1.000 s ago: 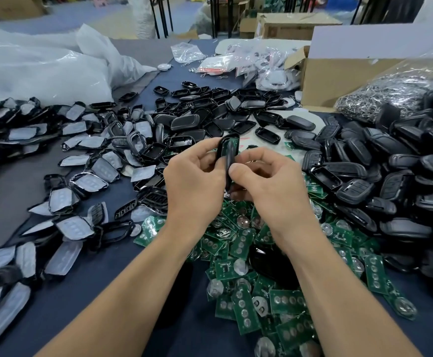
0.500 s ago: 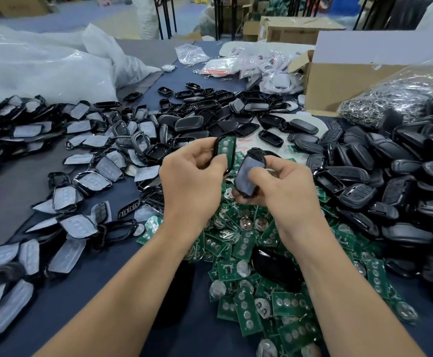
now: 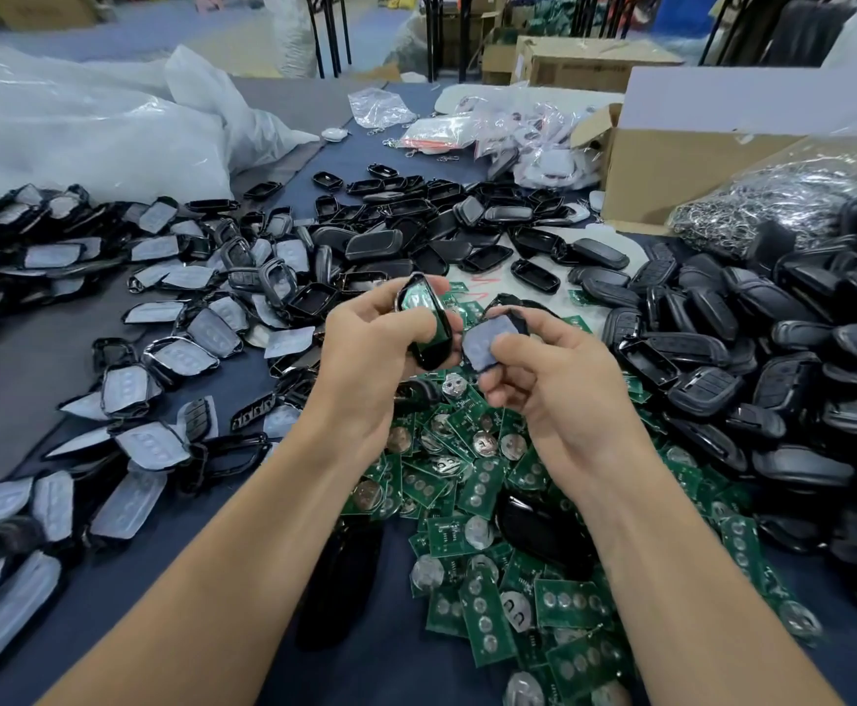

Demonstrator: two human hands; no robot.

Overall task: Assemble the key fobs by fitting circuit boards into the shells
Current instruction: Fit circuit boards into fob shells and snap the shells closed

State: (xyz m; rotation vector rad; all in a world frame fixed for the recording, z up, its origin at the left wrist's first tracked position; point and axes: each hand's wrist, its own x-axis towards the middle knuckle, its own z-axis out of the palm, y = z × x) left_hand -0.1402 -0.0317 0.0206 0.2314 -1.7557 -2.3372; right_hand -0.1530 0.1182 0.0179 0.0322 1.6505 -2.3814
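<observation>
My left hand (image 3: 365, 364) grips a black key fob shell (image 3: 429, 323) with a green circuit board seated inside it, held above the table centre. My right hand (image 3: 554, 394) pinches a second shell half (image 3: 492, 338), black with a grey rubber button pad facing me, just right of the first shell and almost touching it. Below both hands lies a heap of loose green circuit boards (image 3: 472, 486) with coin cells.
Shell halves with grey pads (image 3: 161, 349) spread over the left of the dark table. Black shell backs (image 3: 752, 349) pile up on the right. A cardboard box (image 3: 671, 165), a bag of metal key rings (image 3: 773, 206) and white plastic bags (image 3: 85, 129) stand at the back.
The two shell halves were pressed together edge-on a second ago. My right hand has since pulled the grey-padded half away to the right and now holds it beside the board-filled shell.
</observation>
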